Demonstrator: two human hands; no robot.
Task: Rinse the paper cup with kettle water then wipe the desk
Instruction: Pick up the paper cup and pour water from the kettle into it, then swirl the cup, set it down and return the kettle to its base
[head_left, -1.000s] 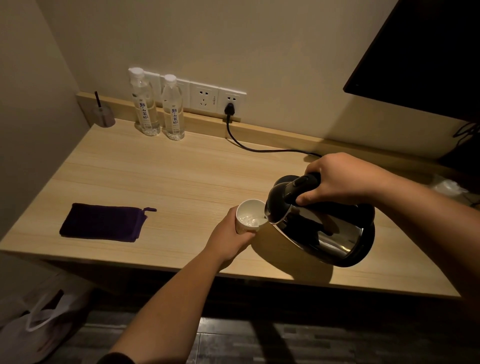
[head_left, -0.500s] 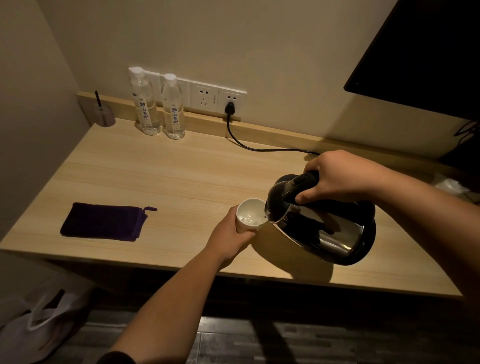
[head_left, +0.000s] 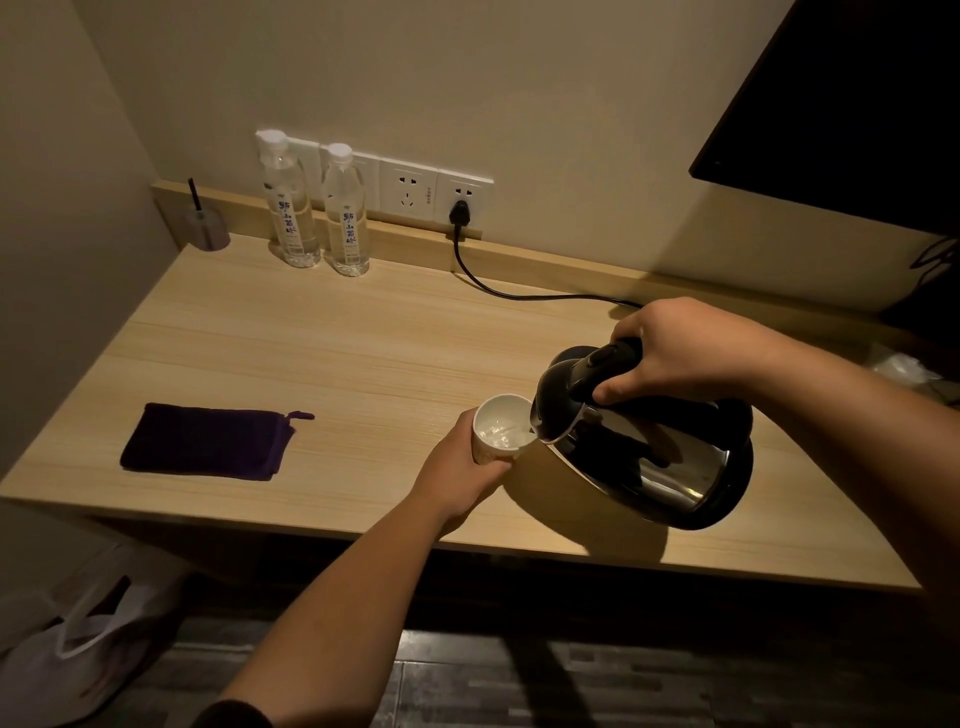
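Note:
My left hand (head_left: 457, 475) grips a white paper cup (head_left: 501, 428) just above the front of the wooden desk (head_left: 322, 353). Water lies in the bottom of the cup. My right hand (head_left: 675, 353) is closed around the black handle of a steel kettle (head_left: 649, 447), which is tilted left with its spout over the cup's rim. A dark purple cloth (head_left: 208, 441) lies flat on the desk to the left, apart from both hands.
Two water bottles (head_left: 317, 208) stand at the back by the wall sockets (head_left: 436, 189). A black cord (head_left: 519, 291) runs from a socket across the back. A small clear holder (head_left: 205, 228) sits in the far left corner. A white bag (head_left: 78, 649) lies on the floor.
The kettle and my right hand have risen very slightly while staying tilted over the cup. The cup and the cloth have stayed in place.

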